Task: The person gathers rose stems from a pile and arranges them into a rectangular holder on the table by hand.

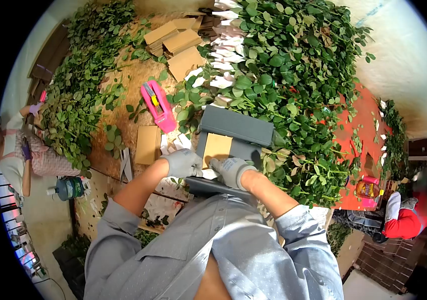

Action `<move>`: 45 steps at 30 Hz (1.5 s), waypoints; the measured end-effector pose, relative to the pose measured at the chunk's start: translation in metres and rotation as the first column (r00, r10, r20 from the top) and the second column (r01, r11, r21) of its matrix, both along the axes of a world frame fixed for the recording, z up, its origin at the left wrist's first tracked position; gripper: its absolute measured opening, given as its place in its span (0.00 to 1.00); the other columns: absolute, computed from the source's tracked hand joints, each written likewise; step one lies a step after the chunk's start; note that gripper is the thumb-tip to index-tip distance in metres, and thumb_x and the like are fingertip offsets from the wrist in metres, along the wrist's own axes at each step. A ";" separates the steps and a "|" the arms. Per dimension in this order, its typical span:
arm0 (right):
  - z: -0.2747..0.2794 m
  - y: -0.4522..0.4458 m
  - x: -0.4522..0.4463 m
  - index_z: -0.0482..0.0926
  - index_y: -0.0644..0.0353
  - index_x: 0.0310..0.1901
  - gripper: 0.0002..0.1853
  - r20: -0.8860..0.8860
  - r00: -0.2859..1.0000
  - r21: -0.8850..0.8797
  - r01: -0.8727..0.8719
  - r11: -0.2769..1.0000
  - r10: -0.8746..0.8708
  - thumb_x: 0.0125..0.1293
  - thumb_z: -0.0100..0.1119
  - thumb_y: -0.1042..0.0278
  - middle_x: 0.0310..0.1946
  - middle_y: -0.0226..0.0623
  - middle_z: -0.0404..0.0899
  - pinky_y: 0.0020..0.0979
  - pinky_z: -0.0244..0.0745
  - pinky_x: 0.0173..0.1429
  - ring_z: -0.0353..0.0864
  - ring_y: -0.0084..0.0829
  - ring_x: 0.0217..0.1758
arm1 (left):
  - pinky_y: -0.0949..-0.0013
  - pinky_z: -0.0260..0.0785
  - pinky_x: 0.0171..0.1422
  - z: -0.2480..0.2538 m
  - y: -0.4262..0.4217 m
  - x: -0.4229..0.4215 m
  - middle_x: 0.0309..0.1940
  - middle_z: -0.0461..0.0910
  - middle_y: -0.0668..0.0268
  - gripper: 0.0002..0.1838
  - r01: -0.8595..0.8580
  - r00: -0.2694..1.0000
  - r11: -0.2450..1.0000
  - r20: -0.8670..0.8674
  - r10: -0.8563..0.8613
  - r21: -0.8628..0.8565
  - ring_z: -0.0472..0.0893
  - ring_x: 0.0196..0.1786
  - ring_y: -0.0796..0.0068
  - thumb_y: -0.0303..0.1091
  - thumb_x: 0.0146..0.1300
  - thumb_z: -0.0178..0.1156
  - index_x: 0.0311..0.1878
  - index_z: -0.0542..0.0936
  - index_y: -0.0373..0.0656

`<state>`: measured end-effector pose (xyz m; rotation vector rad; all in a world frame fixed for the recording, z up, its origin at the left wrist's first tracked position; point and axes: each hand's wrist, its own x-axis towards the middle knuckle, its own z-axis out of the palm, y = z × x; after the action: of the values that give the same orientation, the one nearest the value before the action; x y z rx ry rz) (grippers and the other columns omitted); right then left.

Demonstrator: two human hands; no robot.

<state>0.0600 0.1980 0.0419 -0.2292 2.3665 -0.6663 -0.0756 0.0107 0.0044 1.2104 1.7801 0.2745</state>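
Note:
A dark grey, trough-like stand [238, 125] sits right in front of me, and a piece of tan cardboard [218, 146] lies in it. My left hand [183, 163], in a pale grey glove, is closed at the cardboard's lower left corner; what its fingers hold is hidden. Gloved the same way, my right hand [231, 170] has its fingers closed at the cardboard's lower edge. Something white shows under the fingers between the hands. Left of the stand lie another cardboard piece [148, 145] and a pink tape dispenser [158, 106].
Leafy stems [293, 65] with white-wrapped heads [226, 50] are heaped at the right, and more foliage [83, 65] covers the left. Cardboard pieces [181, 42] are stacked behind. A person in red [406, 223] is at far right, another person [16, 150] at far left.

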 end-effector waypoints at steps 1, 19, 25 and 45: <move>0.000 0.000 0.001 0.71 0.59 0.63 0.20 0.001 1.000 -0.003 0.018 1.000 -0.018 0.71 0.50 0.71 0.55 0.55 0.82 0.49 0.77 0.61 0.82 0.56 0.58 | 0.57 0.76 0.54 0.002 -0.001 -0.001 0.41 0.88 0.53 0.13 -0.001 1.000 1.000 0.002 0.001 -0.002 0.86 0.47 0.52 0.41 0.64 0.68 0.41 0.88 0.41; -0.009 -0.008 0.005 0.76 0.54 0.65 0.20 -0.055 0.998 0.038 0.016 0.999 -0.014 0.74 0.50 0.62 0.54 0.52 0.85 0.47 0.78 0.61 0.85 0.52 0.59 | 0.52 0.70 0.62 0.059 -0.030 0.070 0.56 0.82 0.60 0.27 0.078 0.957 0.873 -0.282 0.070 0.482 0.78 0.58 0.55 0.42 0.62 0.67 0.64 0.79 0.48; -0.009 -0.005 0.005 0.79 0.54 0.58 0.17 -0.046 0.997 0.007 0.065 0.998 -0.065 0.72 0.54 0.60 0.53 0.51 0.85 0.47 0.79 0.59 0.85 0.52 0.57 | 0.55 0.68 0.53 0.024 -0.022 0.094 0.52 0.83 0.65 0.20 0.105 0.864 0.846 -0.469 0.183 0.522 0.79 0.55 0.62 0.36 0.58 0.65 0.55 0.83 0.48; -0.062 0.218 -0.123 0.77 0.55 0.66 0.21 -0.164 0.769 0.434 0.619 0.655 -0.618 0.74 0.51 0.66 0.60 0.47 0.83 0.45 0.83 0.58 0.84 0.47 0.62 | 0.60 0.68 0.42 0.006 -0.016 0.096 0.42 0.86 0.72 0.12 0.143 0.773 0.730 -0.536 0.340 0.669 0.80 0.39 0.71 0.31 0.57 0.65 0.45 0.87 0.50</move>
<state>-0.0629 0.4164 -0.0204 0.8410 2.5101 -0.3510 0.0202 -0.0051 0.0102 1.8925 2.4600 0.7105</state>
